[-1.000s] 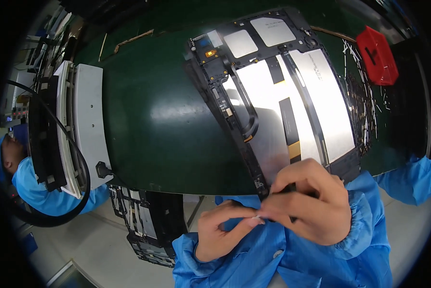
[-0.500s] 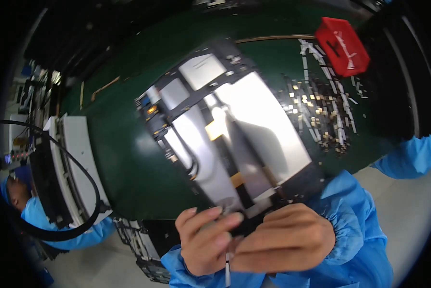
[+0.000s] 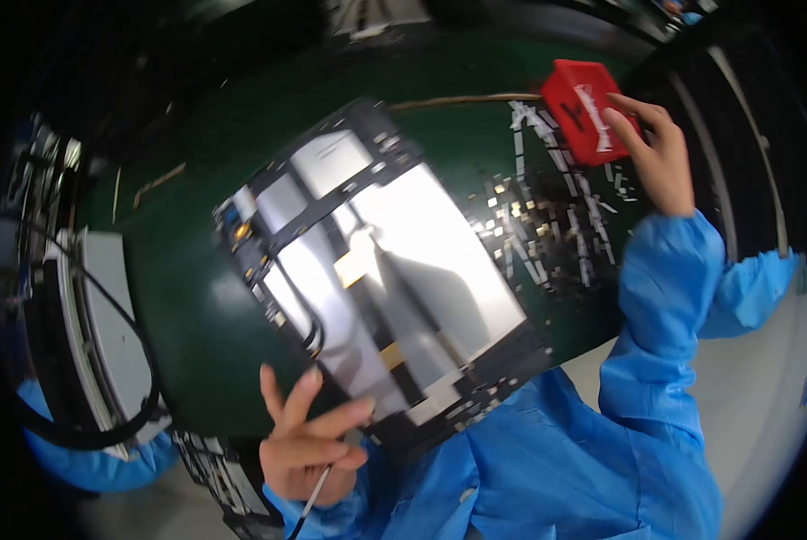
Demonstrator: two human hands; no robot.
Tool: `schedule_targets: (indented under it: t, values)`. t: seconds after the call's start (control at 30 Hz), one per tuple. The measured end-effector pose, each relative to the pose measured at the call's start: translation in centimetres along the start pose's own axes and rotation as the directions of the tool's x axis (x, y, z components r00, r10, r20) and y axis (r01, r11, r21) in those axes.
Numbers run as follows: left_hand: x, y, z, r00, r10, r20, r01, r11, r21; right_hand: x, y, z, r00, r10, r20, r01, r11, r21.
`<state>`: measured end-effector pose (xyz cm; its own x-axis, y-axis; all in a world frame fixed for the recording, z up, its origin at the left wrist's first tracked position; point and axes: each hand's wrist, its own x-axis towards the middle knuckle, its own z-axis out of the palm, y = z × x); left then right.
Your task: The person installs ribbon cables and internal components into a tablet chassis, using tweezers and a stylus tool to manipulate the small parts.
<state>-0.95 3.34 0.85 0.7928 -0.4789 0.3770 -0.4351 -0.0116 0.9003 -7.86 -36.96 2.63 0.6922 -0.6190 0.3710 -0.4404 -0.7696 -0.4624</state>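
my left grip (image 3: 309, 450) is closed on a thin tool (image 3: 313, 499), beside the exposed panel (image 3: 457, 252) at the table (image 3: 179, 342) edge; my right grip (image 3: 663, 157) stands apart at the red bin (image 3: 565, 79). white strips (image 3: 592, 117) already lie inside; many small pieces (image 3: 519, 153) lie outside, uncollected.

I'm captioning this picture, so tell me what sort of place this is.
Probably an electronics workshop: a flat device with its insides showing, small loose parts strewn on a green table, and a blue smock on the person.

Red bin (image 3: 565, 89); green table (image 3: 183, 346); strips (image 3: 520, 162) perhaps white
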Motion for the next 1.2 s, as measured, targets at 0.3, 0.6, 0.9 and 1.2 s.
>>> schedule_targets:
  t: [0.3,0.6,0.9,1.2]
  values:
    - [4.1,-2.9,-1.0,0.990,0.043,0.132,-0.046,0.999,0.022,-12.6,-19.2,0.3,0.715,-0.515,0.473,0.183,0.790,0.585]
    - [4.1,-4.1,-0.7,0.997,0.022,0.074,-0.020,0.999,-0.032,-14.6,-18.9,3.3,0.788,-0.537,0.300,0.386,0.812,0.438]
    - [4.3,-4.3,-0.6,0.997,0.025,0.069,-0.022,0.999,-0.046,-14.3,-19.1,3.7,0.734,-0.615,0.289,0.479,0.770,0.421]
    - [7.7,-3.3,-0.5,0.979,0.095,0.181,-0.142,0.951,0.273,-14.2,-18.8,3.6,0.717,-0.635,0.289,0.487,0.752,0.444]
